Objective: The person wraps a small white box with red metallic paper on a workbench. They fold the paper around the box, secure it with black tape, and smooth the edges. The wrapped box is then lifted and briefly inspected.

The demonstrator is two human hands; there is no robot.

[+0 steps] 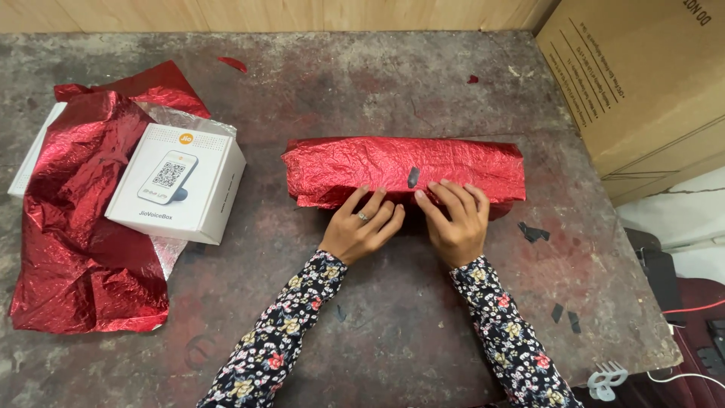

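Long box-shaped parcel wrapped in crinkled red metallic foil paper (404, 170) lies mid-table on the worn grey-brown stone tabletop (423, 317), long axis left-right, nearer the far half.

Head view, only one:
- Left hand (359, 230): flat, fingers spread and extended, pressing the near lower edge of the red wrap. Not closed round anything; ring on one finger.
- Right hand (457, 223): same posture, palm down, fingertips on the wrap edge just right of the left hand. The two hands nearly touch.
- Small dark strip of tape (414, 177) sits on the parcel's front face, just above the gap between the hands.
- Step, my read: seam along the near side is being pressed flat and held. Left end of the wrap looks loose and ragged, right end tucked tighter. A next move would need the flap kept taut while it's fixed; foil creases and springs back easily.

Containers:
- White square carton with a printed device picture (177, 185), closed, sits on a loose crumpled sheet of red foil paper (83, 227) at left, well apart from the hands. Contents can't be seen.
- Large brown corrugated cardboard box (642, 75) at top right, beside the table; closed on the faces shown, contents unknown.
- Dark tape scraps (533, 232) scattered on the table right of the parcel.
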